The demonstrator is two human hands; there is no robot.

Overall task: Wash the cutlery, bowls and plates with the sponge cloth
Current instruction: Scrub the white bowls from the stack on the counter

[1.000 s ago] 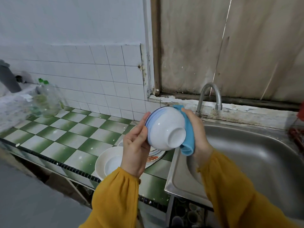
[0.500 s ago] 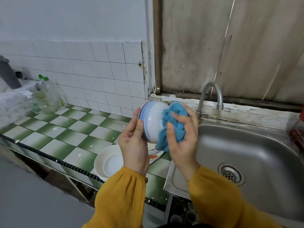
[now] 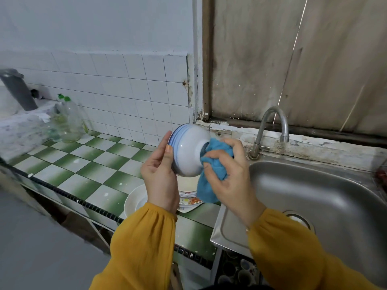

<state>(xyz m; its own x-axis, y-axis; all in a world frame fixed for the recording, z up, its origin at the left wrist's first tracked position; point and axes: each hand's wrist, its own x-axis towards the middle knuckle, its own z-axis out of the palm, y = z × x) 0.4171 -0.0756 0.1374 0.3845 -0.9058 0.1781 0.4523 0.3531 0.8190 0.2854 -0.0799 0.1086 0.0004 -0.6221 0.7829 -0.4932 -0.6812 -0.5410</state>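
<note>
Wears mustard-yellow sleeves [image 3: 142, 243] on both arms, nearest the camera. Holds up a white bowl [image 3: 188, 149] with blue rings near its rim, tipped on its side, mouth to the left and foot to the right, in the air above the counter's edge just left of the sink. Grips that bowl with the left hand [image 3: 160, 176], thumb laid along the outer wall, fingers hidden behind the rim. Bunches a blue sponge cloth [image 3: 211, 178] in the right hand [image 3: 230, 181], fingers curled round it, and presses it against the bowl's foot, a tail of cloth hanging below. Hands close together, parted only by bowl and cloth.

Directly beneath, on the green-and-white checked counter [image 3: 83, 164]: a stack of plates [image 3: 189, 198] with a red-and-orange flower pattern, partly hidden by the cloth and the left wrist, and just beside it on the left a plain white dish [image 3: 134, 203].

To the right, a steel sink [image 3: 314, 195], its drain [image 3: 298, 219] partly behind the right sleeve. Under the sink, a few cups [image 3: 236, 268], dim.

Farther back, a curved metal tap [image 3: 272, 126] on the sink's rear ledge, spout over the basin. At the far left of the counter, clear bottles [image 3: 69, 122] with green caps, near the white tiled wall [image 3: 125, 91]; any label there too blurred to read. Behind the tap, a stained wooden panel [image 3: 293, 59].
</note>
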